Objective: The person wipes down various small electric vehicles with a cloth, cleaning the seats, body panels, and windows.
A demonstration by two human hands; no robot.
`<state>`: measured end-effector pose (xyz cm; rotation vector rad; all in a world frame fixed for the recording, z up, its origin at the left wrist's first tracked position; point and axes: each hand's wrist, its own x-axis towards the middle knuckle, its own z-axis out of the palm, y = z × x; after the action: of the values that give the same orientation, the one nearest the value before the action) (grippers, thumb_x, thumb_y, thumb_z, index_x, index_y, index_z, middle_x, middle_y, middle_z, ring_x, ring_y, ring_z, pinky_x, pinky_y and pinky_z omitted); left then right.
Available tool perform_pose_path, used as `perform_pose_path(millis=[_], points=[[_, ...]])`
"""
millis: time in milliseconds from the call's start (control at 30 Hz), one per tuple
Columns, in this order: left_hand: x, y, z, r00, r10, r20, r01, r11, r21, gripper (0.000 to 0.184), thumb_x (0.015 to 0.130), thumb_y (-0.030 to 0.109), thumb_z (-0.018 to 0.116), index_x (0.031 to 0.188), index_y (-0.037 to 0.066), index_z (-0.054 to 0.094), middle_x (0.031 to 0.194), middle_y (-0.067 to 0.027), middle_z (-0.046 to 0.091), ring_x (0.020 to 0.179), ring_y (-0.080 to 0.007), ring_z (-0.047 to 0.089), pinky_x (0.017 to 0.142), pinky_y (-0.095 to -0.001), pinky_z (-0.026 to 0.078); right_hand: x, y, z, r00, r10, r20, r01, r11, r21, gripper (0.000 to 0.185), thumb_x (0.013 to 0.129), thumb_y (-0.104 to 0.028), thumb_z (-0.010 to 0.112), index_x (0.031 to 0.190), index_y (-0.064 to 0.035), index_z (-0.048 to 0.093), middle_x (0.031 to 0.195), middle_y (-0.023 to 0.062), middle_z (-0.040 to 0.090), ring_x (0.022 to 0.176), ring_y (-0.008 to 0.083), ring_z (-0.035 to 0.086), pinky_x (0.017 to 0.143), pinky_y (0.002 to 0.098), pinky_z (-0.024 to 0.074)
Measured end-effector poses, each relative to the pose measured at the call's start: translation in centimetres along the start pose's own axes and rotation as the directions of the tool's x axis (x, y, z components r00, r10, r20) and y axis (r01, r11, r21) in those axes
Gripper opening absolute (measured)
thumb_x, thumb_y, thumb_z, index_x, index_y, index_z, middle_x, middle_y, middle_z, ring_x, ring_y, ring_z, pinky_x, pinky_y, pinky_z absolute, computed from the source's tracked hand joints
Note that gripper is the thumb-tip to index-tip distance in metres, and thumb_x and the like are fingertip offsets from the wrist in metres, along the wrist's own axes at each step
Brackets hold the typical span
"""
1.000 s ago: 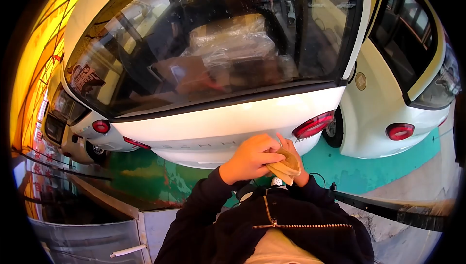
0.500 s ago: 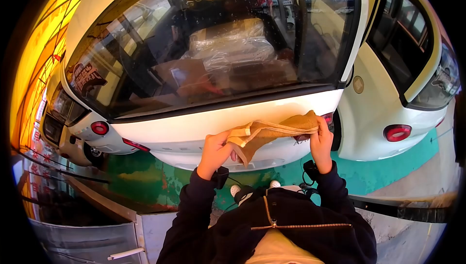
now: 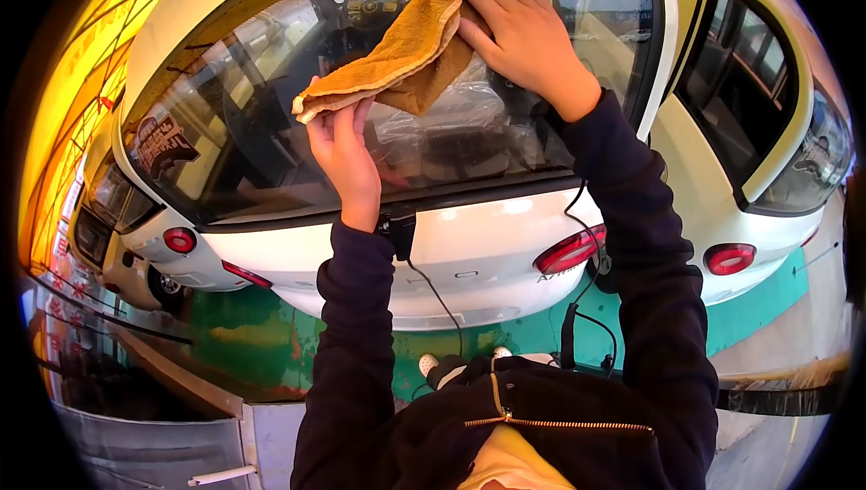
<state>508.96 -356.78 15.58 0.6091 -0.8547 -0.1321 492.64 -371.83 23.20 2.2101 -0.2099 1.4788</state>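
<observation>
A brown-yellow cloth (image 3: pixel 410 53) with a pale stitched edge stretches between my hands in front of the white car's rear window (image 3: pixel 298 120). My left hand (image 3: pixel 347 156) grips its lower left corner, thumb and fingers pinching the edge. My right hand (image 3: pixel 528 39) is higher up, its back towards me, with the fingers over the cloth near the glass. Whether the cloth touches the glass there I cannot tell. Part of the cloth runs past the top of the view. Water drops dot the upper window.
Below the window is the white tailgate (image 3: pixel 433 242) with a red tail light (image 3: pixel 570 251). A second pale car (image 3: pixel 713 183) stands close on the right, other vehicles on the left. Black cables (image 3: pixel 442 301) hang from my wrists. Underfoot lies a green floor (image 3: pixel 244 337).
Both hands have risen from the tailgate to the rear window, taking the cloth along. My right hand has gone farthest up, and the cloth is spread wider.
</observation>
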Motion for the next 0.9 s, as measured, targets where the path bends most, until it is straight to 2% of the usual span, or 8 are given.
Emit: perform_pose_path(millis=[167, 267, 300, 333, 367, 667, 867, 900], points=[[-4.1, -0.1, -0.8, 0.994, -0.062, -0.090, 0.079, 0.977, 0.200, 0.044, 0.096, 0.003, 0.049, 0.138, -0.001, 0.039, 0.130, -0.0128, 0.051, 0.118, -0.0212, 0.053, 0.103, -0.0353, 0.043, -5.4, -3.5, 1.8, 0.999, -0.004, 0.044, 0.002, 0.999, 0.041, 0.051, 0.091, -0.027, 0.055, 0.142, -0.0192, 0.046, 0.115, 0.0024, 0.062, 0.097, 0.0209, 0.059, 0.086, 0.0329, 0.0442], [-6.7, -1.4, -2.3, 0.994, -0.110, -0.019, 0.109, 0.919, 0.379, 0.040, 0.094, 0.001, 0.051, 0.134, 0.001, 0.046, 0.126, -0.0089, 0.054, 0.112, -0.0162, 0.054, 0.099, -0.0279, 0.041, -11.7, -6.1, 1.7, 0.949, 0.018, 0.316, -0.057, 0.992, 0.114, 0.046, 0.091, -0.028, 0.055, 0.137, -0.0233, 0.052, 0.095, -0.0040, 0.067, 0.073, 0.0156, 0.064, 0.061, 0.0306, 0.0468], [-7.4, -1.9, -2.8, 0.993, -0.099, 0.058, 0.060, 0.877, 0.477, 0.041, 0.090, -0.003, 0.052, 0.131, 0.002, 0.049, 0.117, -0.0087, 0.058, 0.103, -0.0159, 0.058, 0.091, -0.0266, 0.045, -13.9, -6.9, 1.9, 0.949, 0.010, 0.314, -0.061, 0.986, 0.154, 0.044, 0.093, -0.029, 0.053, 0.136, -0.0226, 0.053, 0.101, -0.0016, 0.068, 0.084, 0.0175, 0.065, 0.074, 0.0326, 0.0483], [-8.1, -2.4, -3.2, 0.986, -0.095, 0.135, 0.002, 0.826, 0.564, 0.043, 0.086, -0.007, 0.052, 0.128, 0.003, 0.052, 0.107, -0.0085, 0.063, 0.094, -0.0156, 0.062, 0.082, -0.0254, 0.049, -16.8, -7.7, 2.5, 0.867, 0.034, 0.497, -0.111, 0.985, 0.128, 0.045, 0.096, -0.032, 0.046, 0.141, -0.0282, 0.047, 0.132, 0.0017, 0.057, 0.125, 0.0207, 0.049, 0.103, 0.0399, 0.0364], [-8.9, -2.9, -3.8, 0.970, -0.195, 0.142, 0.078, 0.810, 0.581, 0.045, 0.082, -0.008, 0.053, 0.125, 0.004, 0.055, 0.107, -0.0089, 0.064, 0.097, -0.0164, 0.061, 0.085, -0.0263, 0.047, -18.9, -8.5, 2.6, 0.836, 0.056, 0.546, -0.189, 0.964, 0.190, 0.044, 0.097, -0.032, 0.045, 0.141, -0.0269, 0.047, 0.136, 0.0023, 0.054, 0.129, 0.0231, 0.045, 0.107, 0.0422, 0.0315], [-10.2, -3.6, -5.2, 0.937, -0.287, 0.201, 0.121, 0.804, 0.583, 0.038, 0.078, -0.009, 0.062, 0.113, 0.005, 0.060, 0.104, -0.0054, 0.064, 0.096, -0.0133, 0.062, 0.086, -0.0261, 0.048, -19.8, -9.4, -1.5, 0.675, 0.126, 0.727, -0.387, 0.899, 0.203, 0.050, 0.090, -0.025, 0.057, 0.139, -0.0200, 0.049, 0.110, 0.0025, 0.064, 0.104, 0.0176, 0.058, 0.089, 0.0340, 0.0425], [-4.9, 0.3, -2.0, 0.924, -0.379, 0.049, 0.342, 0.877, 0.339, 0.037, 0.085, -0.009, 0.057, 0.120, 0.000, 0.058, 0.112, -0.0052, 0.061, 0.102, -0.0133, 0.059, 0.090, -0.0240, 0.045, -15.2, -6.1, -1.7, 0.944, 0.291, 0.155, -0.302, 0.952, 0.052, 0.056, 0.079, -0.026, 0.069, 0.131, -0.0104, 0.055, 0.105, 0.0026, 0.059, 0.099, 0.0203, 0.055, 0.086, 0.0343, 0.0421], [-4.1, 1.0, -0.8, 0.969, -0.232, 0.080, 0.190, 0.916, 0.354, 0.039, 0.085, -0.009, 0.057, 0.123, 0.000, 0.056, 0.115, -0.0060, 0.060, 0.105, -0.0140, 0.058, 0.093, -0.0248, 0.044, -14.0, -4.9, -1.6, 0.954, 0.287, 0.083, -0.290, 0.957, 0.017, 0.056, 0.079, -0.028, 0.070, 0.130, -0.0095, 0.055, 0.105, 0.0037, 0.058, 0.099, 0.0213, 0.054, 0.086, 0.0346, 0.0419]])
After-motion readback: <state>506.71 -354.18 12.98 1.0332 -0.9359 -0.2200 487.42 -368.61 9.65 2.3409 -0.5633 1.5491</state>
